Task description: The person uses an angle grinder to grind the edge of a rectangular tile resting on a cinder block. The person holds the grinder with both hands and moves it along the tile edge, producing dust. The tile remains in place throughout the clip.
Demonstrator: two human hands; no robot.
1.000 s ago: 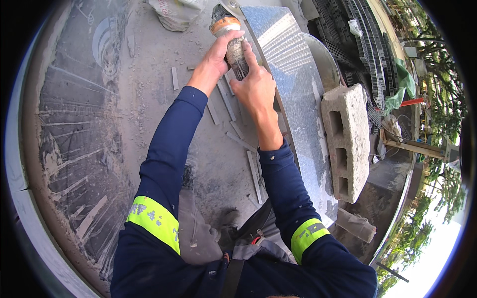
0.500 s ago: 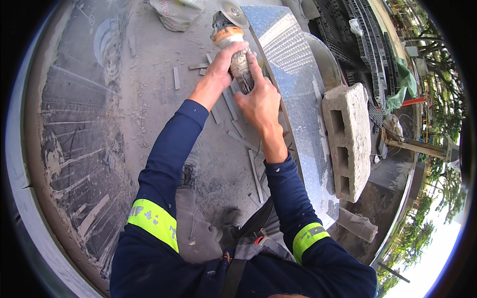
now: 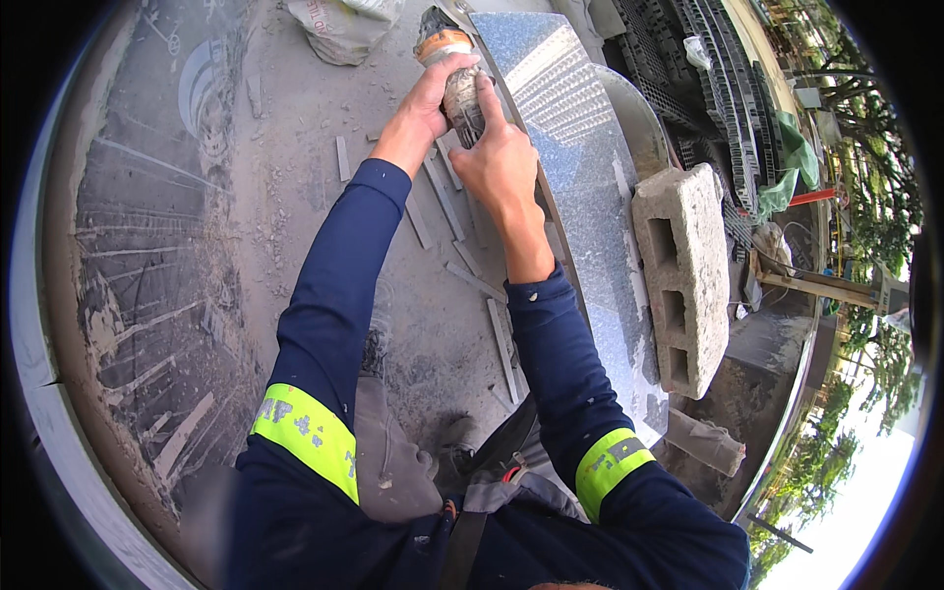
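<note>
Both my arms reach forward, and my two hands are closed on a dusty angle grinder [image 3: 462, 96] with an orange band near its head. My left hand [image 3: 425, 106] wraps the body just behind that band. Farther back on the body is my right hand [image 3: 499, 165], its index finger stretched along the side. The grinder's head is next to the far left corner of a grey speckled stone slab [image 3: 590, 187]; its disc hardly shows, so I cannot tell whether it touches the slab.
A hollow concrete block [image 3: 693, 275] stands against the slab's right side. Thin cut strips [image 3: 418, 221] lie on the dusty ground below my hands. A white sack [image 3: 344, 28] is at the far left, and black plastic grids [image 3: 733, 98] are stacked at the far right.
Both hands and the grinder have moved slightly away from me and left. The disc, seen broad before, is now nearly hidden beside the slab's edge.
</note>
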